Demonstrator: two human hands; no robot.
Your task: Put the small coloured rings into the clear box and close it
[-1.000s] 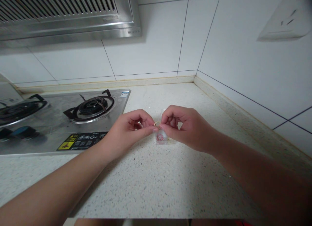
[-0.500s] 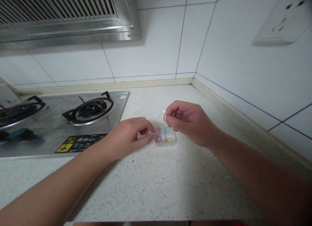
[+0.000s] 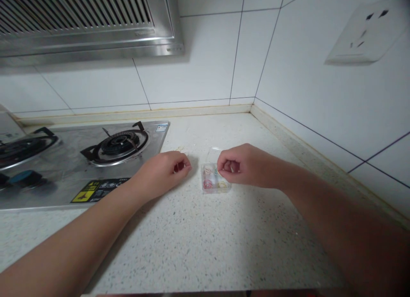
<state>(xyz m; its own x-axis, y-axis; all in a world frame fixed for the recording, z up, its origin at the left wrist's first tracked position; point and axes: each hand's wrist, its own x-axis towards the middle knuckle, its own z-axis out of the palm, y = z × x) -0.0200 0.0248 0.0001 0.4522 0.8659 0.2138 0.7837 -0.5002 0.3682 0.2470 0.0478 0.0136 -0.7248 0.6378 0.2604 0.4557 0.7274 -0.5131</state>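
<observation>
A small clear plastic box [image 3: 215,190] with compartments lies on the counter, its clear lid [image 3: 214,152] standing behind it. Coiled thin bands sit inside, among them pinkish-red bands [image 3: 207,184] at front left and yellow bands [image 3: 222,184] at front right. Over the box's back right compartment is my right hand [image 3: 240,164], thumb and forefinger pinched; whatever is between them is hidden. My left hand [image 3: 169,169] hovers left of the box, apart from it, with thumb and forefinger together; I cannot make out anything in it.
A few pale yellowish bands [image 3: 180,148] lie on the speckled counter [image 3: 198,246] behind my left hand. To the left is a steel gas hob [image 3: 64,160] with a black burner [image 3: 121,141]. A range hood [image 3: 96,24] hangs above, and tiled walls meet at the back corner.
My right hand, which held a small pale yellow band above the box, has lowered and turned over it; the band is now out of sight. My left hand has drawn left, away from the box.
</observation>
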